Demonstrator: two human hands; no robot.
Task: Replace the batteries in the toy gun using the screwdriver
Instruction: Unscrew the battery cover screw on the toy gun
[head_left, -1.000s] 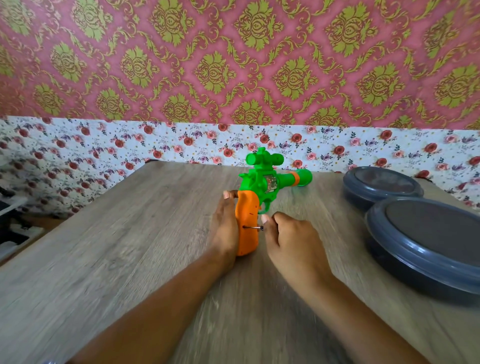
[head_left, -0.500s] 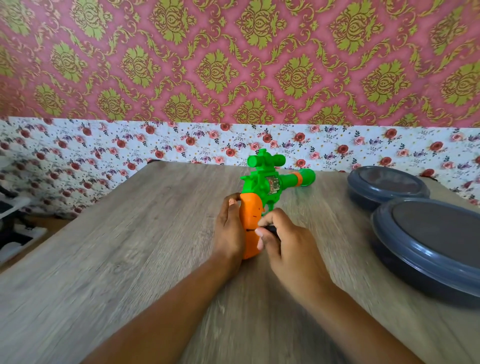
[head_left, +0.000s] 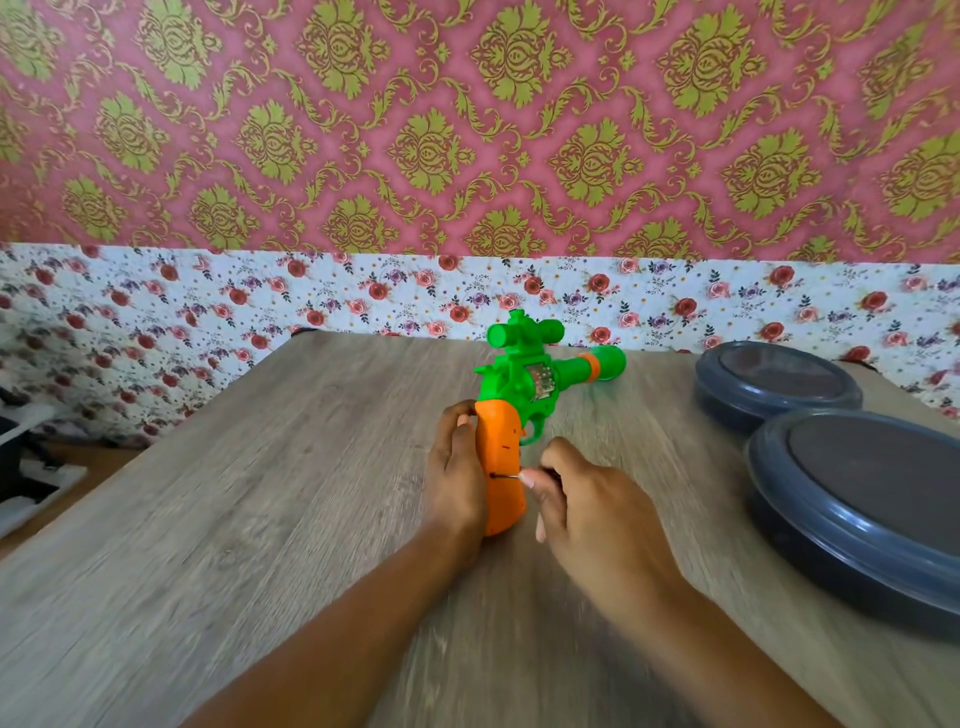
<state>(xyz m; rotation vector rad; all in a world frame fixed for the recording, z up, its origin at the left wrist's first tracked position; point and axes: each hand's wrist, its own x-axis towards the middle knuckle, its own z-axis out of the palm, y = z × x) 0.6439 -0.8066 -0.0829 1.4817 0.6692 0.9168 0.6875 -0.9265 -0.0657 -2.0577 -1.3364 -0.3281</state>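
Note:
A green toy gun (head_left: 524, 376) with an orange grip (head_left: 501, 467) lies on its side on the wooden table (head_left: 234, 519), barrel pointing right and away. My left hand (head_left: 454, 467) presses against the left side of the orange grip and steadies it. My right hand (head_left: 587, 509) is closed around a small screwdriver (head_left: 511, 475). Only its thin metal shaft shows, with the tip set in a hole on the grip's side. The handle is hidden inside my fingers.
Two round dark grey lidded containers stand on the right of the table, a smaller one (head_left: 774, 384) behind and a larger one (head_left: 862, 509) in front. A flowered wall runs along the table's far edge. The table's left edge drops off to clutter (head_left: 26, 467).
My right hand has drawn back a little from the grip, so the screwdriver shaft shows again. Half a second ago my fingers covered it. The left hand and gun stayed put.

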